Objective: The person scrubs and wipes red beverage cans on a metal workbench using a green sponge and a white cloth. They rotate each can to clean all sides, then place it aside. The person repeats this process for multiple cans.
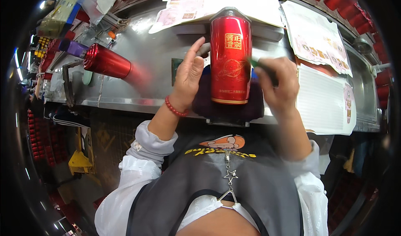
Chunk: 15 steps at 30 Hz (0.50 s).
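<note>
A shiny red cylinder (225, 75) with gold printed characters and a gold drawing lies on a dark padded cloth (200, 104) in front of me, its long axis pointing away. A grey end piece (230, 12) fits its far end. My left hand (190, 71), a red bead bracelet at the wrist, stands open at the cylinder's left side, its fingers raised. At the right side, my right hand (280, 83) is closed around a dark tool (267, 69) with a green tip, which meets or nearly meets the cylinder's edge. Motion blurs this hand, so the tool's kind is unclear.
A second red cylinder (106, 62) stands out at the left by a purple piece (74, 48) and a metal bracket (69, 83). Printed sheets (317, 35) and a white stack (319, 102) lie at the right; more sheets (246, 0) lie behind. Red cylinders (344, 6) line the far right.
</note>
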Each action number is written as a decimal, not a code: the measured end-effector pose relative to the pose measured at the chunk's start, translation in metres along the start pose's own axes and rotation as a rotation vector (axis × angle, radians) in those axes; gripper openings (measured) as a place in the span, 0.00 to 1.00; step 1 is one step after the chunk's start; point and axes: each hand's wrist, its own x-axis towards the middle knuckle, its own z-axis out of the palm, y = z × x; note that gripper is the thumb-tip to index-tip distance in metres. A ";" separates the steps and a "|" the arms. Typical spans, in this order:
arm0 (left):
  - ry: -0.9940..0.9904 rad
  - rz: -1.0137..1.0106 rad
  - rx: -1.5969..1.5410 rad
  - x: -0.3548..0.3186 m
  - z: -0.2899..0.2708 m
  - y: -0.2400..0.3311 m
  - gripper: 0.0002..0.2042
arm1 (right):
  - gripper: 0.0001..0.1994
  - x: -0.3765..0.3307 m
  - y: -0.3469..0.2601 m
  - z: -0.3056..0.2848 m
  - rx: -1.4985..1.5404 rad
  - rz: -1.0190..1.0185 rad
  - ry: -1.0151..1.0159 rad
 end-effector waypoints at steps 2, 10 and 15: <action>-0.027 0.007 0.591 -0.008 -0.034 -0.012 0.29 | 0.12 0.022 -0.028 -0.028 0.053 -0.154 -0.264; -0.189 0.067 1.157 -0.016 -0.054 -0.002 0.25 | 0.06 0.107 0.002 0.001 -0.265 -0.447 -0.372; -0.135 -0.059 1.180 -0.004 -0.067 0.003 0.19 | 0.11 0.117 -0.003 0.005 0.240 0.175 -0.770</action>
